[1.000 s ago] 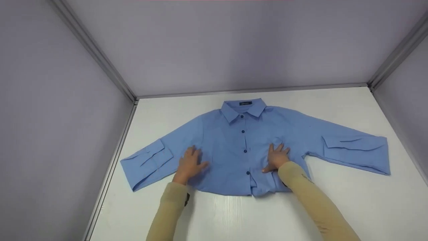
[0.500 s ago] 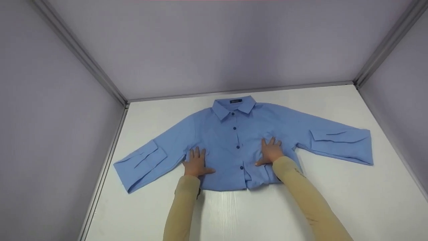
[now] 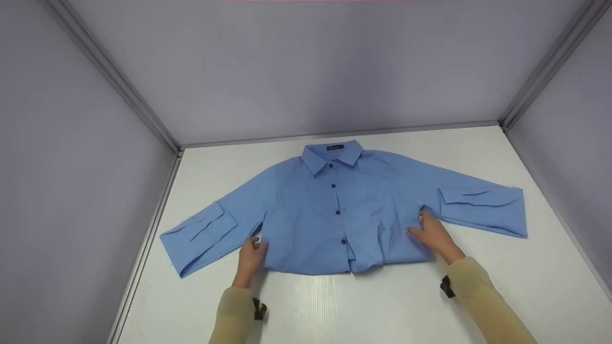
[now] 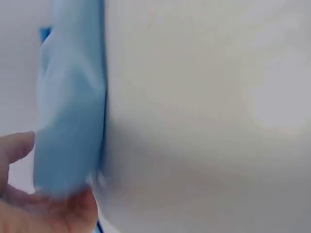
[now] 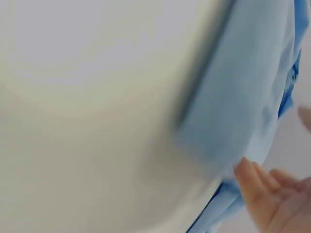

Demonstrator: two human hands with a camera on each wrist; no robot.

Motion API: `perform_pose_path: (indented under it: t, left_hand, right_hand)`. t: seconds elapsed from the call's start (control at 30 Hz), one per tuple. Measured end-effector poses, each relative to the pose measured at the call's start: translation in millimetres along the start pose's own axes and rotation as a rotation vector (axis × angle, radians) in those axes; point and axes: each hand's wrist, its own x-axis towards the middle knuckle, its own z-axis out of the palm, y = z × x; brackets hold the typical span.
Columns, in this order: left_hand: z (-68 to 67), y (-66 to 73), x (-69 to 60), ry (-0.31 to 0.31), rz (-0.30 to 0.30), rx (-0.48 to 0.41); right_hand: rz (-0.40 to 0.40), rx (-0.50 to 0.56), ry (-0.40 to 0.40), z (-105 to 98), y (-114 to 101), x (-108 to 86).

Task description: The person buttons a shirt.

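Left hand and right hand are leaving the shirt's front for its eight- and four-o'clock sides, fingers loosely parted, baring the buttons.

Matt cloth shirt, smooth glossy white table

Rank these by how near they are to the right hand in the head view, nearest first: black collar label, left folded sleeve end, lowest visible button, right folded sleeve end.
From the right hand:
1. right folded sleeve end: to its right
2. lowest visible button: to its left
3. black collar label: far left, toward the back
4. left folded sleeve end: across the shirt
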Motion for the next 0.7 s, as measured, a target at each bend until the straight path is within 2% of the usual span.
perform_pose_path:
  t: [0.03, 0.1, 0.13, 0.2, 0.3, 0.37, 0.43, 0.5, 0.6, 0.7]
  left_hand:
    - [-5.8, -1.1, -1.3, -0.052, -0.026, -0.022]
    - [-14.1, -2.7, -2.9, -0.178, -0.055, -0.037]
    - [-17.1, -4.0, -3.6, -0.248, -0.047, -0.022]
    - [-20.9, -6.9, -4.9, -0.368, 0.009, 0.030]
    - [-24.6, -8.7, -5.0, -0.475, 0.172, 0.149]
    - [-25.9, -7.6, -3.1, -0.490, 0.284, 0.207]
    - [-26.8, -5.0, -0.8, -0.472, 0.358, 0.228]
    - [-27.7, -2.6, 0.4, -0.453, 0.367, 0.187]
    - [-28.1, -1.6, -0.4, -0.398, 0.342, 0.087]
    - [-27.6, -2.5, -2.7, -0.338, 0.317, 0.037]
  right_hand:
    - [0.026, -0.021, 0.015, -3, 5, -6.5]
    - [0.055, -0.031, -0.005, -6, 13, -16.8]
    - [0.052, -0.034, -0.027, -7, 16, -20.5]
    - [0.020, -0.018, -0.072, -5, 20, -25.1]
    - [-0.081, 0.060, -0.094, 0, 21, -24.9]
    - [-0.137, 0.117, -0.081, 2, 22, -23.3]
    - [-0.160, 0.172, -0.069, 2, 22, -22.2]
    - [-0.142, 0.210, -0.068, -1, 21, -22.2]
    - [-0.110, 0.202, -0.051, -5, 20, -24.7]
    - [-0.093, 0.176, -0.029, -7, 21, -27.3]
